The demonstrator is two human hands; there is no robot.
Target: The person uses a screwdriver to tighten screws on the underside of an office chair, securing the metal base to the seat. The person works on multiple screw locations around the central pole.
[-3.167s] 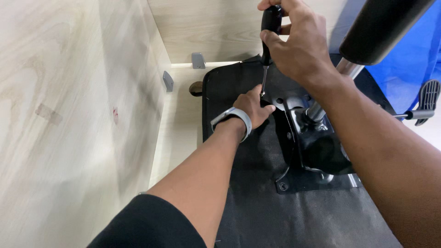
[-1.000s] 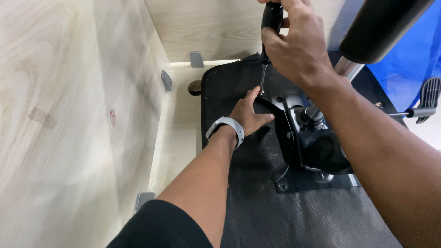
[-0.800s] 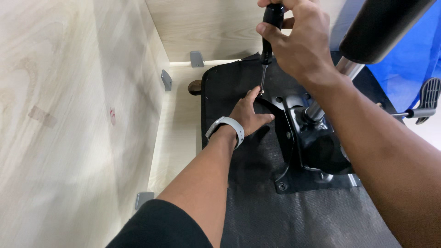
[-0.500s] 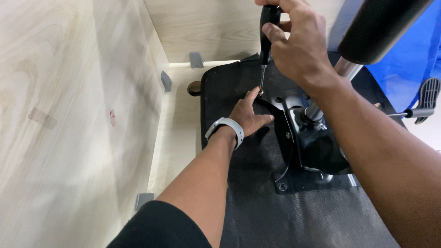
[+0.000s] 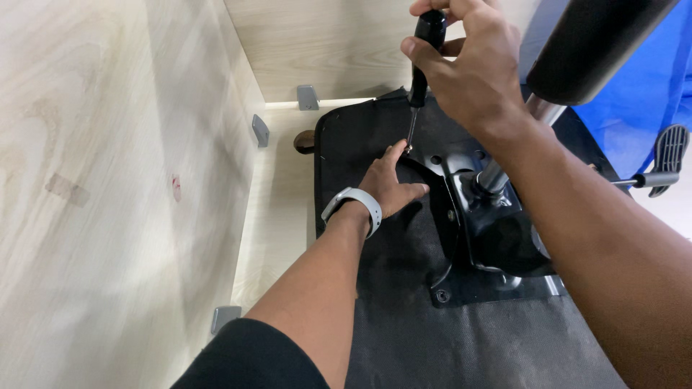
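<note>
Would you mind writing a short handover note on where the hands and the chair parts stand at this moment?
Right hand: closed around the black handle of a screwdriver, held upright, tip down at a screw on the black metal mechanism plate.
Left hand: flat on the upturned chair seat, fingertips beside the screwdriver tip, holding nothing.
Done: plate lies on the seat underside; a bolt sits in its near corner.
Left: the screw under the tip appears not fully seated; the other corners are hidden.
</note>
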